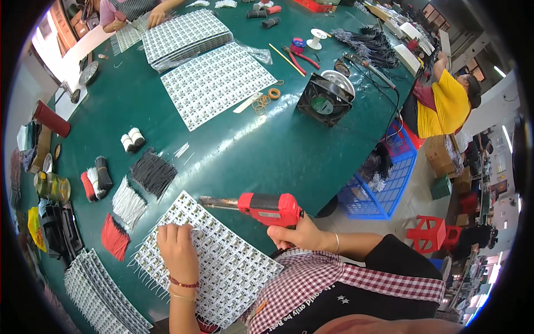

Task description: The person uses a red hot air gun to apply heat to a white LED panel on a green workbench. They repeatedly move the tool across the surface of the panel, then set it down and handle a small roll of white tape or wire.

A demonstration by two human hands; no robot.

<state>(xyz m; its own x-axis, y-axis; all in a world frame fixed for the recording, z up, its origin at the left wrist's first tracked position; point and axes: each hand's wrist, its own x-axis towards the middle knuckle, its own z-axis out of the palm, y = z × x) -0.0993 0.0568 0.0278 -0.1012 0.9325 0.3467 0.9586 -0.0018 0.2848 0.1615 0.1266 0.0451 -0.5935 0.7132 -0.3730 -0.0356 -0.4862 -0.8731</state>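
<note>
Your gun's tip points left, just past the board sheet's far edge, ahead of your left fingertips.
Your right hand is wrapped around the handle of the red-and-black gun tool, whose long axis runs nearly level across your view. The board sheet lies before you at the table's near edge, its long side slanting from upper left to lower right. Your left hand is the nearer one to its rows, fingers bent down and bunched over the far left part; you can't tell whether they pinch a wire. The tip lies ahead and slightly right of them.
</note>
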